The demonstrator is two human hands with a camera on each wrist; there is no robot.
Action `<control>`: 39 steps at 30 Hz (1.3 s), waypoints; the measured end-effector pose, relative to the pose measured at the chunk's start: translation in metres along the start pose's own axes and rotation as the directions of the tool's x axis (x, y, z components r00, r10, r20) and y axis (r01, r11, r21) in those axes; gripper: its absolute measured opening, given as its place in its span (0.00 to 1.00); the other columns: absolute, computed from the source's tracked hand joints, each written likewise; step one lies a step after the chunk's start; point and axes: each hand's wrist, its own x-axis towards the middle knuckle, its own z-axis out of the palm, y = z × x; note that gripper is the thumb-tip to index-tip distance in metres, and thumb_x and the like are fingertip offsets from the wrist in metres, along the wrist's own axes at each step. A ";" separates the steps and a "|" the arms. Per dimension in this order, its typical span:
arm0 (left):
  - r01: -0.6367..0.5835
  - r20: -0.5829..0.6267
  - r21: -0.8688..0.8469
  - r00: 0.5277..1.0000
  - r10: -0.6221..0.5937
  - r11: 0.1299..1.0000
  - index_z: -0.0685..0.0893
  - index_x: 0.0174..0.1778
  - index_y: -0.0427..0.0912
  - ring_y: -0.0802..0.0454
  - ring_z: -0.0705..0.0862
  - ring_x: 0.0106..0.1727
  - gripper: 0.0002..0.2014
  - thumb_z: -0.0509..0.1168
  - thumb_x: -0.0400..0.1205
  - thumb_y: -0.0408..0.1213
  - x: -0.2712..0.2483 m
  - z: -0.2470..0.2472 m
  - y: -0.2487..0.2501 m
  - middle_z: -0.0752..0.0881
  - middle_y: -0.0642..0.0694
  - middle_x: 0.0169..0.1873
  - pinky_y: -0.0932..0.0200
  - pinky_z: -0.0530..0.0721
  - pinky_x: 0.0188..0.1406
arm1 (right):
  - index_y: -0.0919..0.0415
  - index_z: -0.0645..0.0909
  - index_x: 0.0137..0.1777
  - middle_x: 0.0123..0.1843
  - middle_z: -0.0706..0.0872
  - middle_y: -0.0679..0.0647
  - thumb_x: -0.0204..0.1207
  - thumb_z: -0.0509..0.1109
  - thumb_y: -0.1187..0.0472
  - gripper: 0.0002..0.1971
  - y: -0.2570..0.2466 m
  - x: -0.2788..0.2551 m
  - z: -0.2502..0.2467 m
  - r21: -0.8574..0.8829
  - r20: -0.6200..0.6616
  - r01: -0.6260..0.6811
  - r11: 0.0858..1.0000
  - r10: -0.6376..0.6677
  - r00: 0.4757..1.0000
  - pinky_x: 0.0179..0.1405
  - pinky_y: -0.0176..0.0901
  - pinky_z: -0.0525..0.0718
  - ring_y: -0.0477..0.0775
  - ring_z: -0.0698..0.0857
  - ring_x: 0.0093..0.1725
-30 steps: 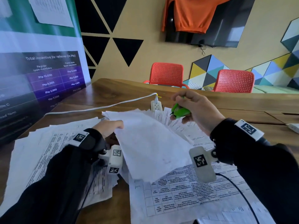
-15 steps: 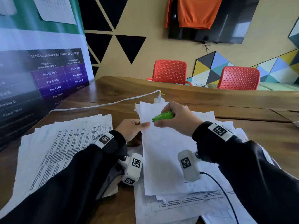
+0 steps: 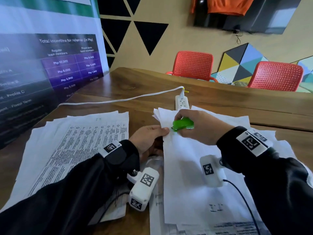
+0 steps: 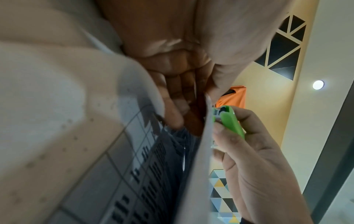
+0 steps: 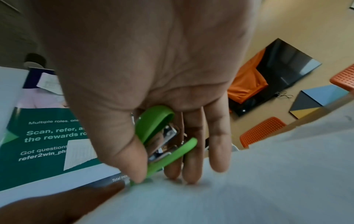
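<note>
Clamping the right hand round the green stapler, thumb along one arm and fingers behind the other, so as to be squeezing it single-handed; nosing its mouth over the left edge of the white sheaf, near the top corner, presumably for leaving the pages free to turn. Pinching that same edge with the left hand, thumb on top and fingers curled underneath (the left wrist view showing them below the paper), raising the edge just off the table and holding the sheets squared, thereby giving the stapler's lower arm room to slip beneath. Not being able to tell about the staple, driven or not. Resting the remainder of the sheaf on further loose forms lying below and to the right. Leaving bare wood between the sheaf and the spread of printed forms on the left, room enough for the left forearm to be working in. Crowding the sheaf's far corner against the white power strip, its cable trailing off leftwards, so risking a snag on pushing paper forward; having open table beyond, up to the red chairs.
</note>
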 end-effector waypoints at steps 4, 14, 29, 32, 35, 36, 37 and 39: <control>-0.027 -0.057 -0.008 0.998 0.026 1.000 0.92 0.43 0.38 0.44 0.83 0.28 0.08 0.70 0.84 0.37 0.005 -0.002 -0.005 0.88 0.36 0.37 0.60 0.81 0.23 | 0.39 0.83 0.54 0.49 0.86 0.46 0.71 0.75 0.55 0.13 0.004 0.006 -0.002 -0.004 -0.025 0.023 1.000 -0.023 0.999 0.47 0.46 0.82 0.51 0.81 0.47; -0.011 -0.074 -0.026 0.997 0.009 1.000 0.92 0.48 0.36 0.43 0.86 0.31 0.08 0.70 0.84 0.36 0.005 -0.002 -0.005 0.90 0.36 0.40 0.58 0.85 0.28 | 0.41 0.86 0.54 0.47 0.87 0.41 0.71 0.76 0.55 0.12 0.008 0.007 0.001 0.023 -0.042 0.071 0.997 -0.070 0.997 0.47 0.41 0.80 0.44 0.81 0.46; -0.027 -0.090 -0.019 0.996 0.025 0.999 0.90 0.44 0.35 0.45 0.85 0.30 0.08 0.70 0.83 0.35 0.004 -0.003 -0.006 0.89 0.37 0.37 0.56 0.85 0.33 | 0.42 0.86 0.60 0.49 0.86 0.41 0.75 0.77 0.49 0.13 0.008 0.004 0.005 0.050 -0.002 0.040 0.998 -0.040 0.999 0.40 0.22 0.72 0.42 0.81 0.46; -0.032 -0.090 -0.020 0.995 0.030 0.999 0.91 0.46 0.33 0.42 0.84 0.33 0.08 0.70 0.83 0.35 0.003 -0.002 -0.006 0.88 0.33 0.41 0.52 0.83 0.40 | 0.44 0.87 0.59 0.50 0.87 0.42 0.76 0.76 0.54 0.13 0.004 0.003 0.003 -0.001 -0.036 0.087 0.996 -0.087 0.996 0.43 0.28 0.75 0.45 0.81 0.48; -0.039 -0.092 -0.003 0.995 0.038 0.999 0.93 0.44 0.35 0.42 0.85 0.32 0.08 0.70 0.83 0.35 0.002 -0.002 -0.007 0.89 0.33 0.40 0.51 0.83 0.40 | 0.44 0.86 0.60 0.53 0.88 0.44 0.77 0.74 0.55 0.13 -0.003 0.002 0.003 -0.112 -0.031 0.136 0.984 -0.140 0.990 0.49 0.40 0.77 0.47 0.80 0.51; -0.043 -0.092 0.008 0.995 0.043 0.999 0.93 0.42 0.36 0.43 0.85 0.30 0.08 0.70 0.83 0.35 0.001 -0.002 -0.007 0.89 0.35 0.38 0.53 0.83 0.39 | 0.44 0.86 0.60 0.52 0.88 0.43 0.77 0.73 0.54 0.12 -0.004 0.002 0.003 -0.136 -0.026 0.138 0.981 -0.143 0.989 0.48 0.41 0.77 0.47 0.80 0.50; -0.045 -0.092 0.017 0.995 0.047 0.999 0.93 0.40 0.37 0.44 0.85 0.29 0.09 0.70 0.83 0.35 0.001 -0.002 -0.007 0.89 0.36 0.37 0.53 0.83 0.38 | 0.44 0.86 0.60 0.50 0.87 0.43 0.77 0.73 0.53 0.12 -0.004 0.001 0.003 -0.141 -0.022 0.132 0.981 -0.137 0.990 0.47 0.40 0.76 0.47 0.79 0.49; -0.048 -0.088 0.023 0.995 0.050 0.999 0.92 0.39 0.38 0.44 0.84 0.29 0.09 0.70 0.83 0.35 -0.001 -0.003 -0.007 0.89 0.36 0.35 0.55 0.83 0.36 | 0.44 0.86 0.60 0.47 0.85 0.43 0.77 0.74 0.51 0.12 -0.003 0.000 0.002 -0.105 -0.008 0.106 0.989 -0.107 0.994 0.41 0.35 0.75 0.47 0.79 0.46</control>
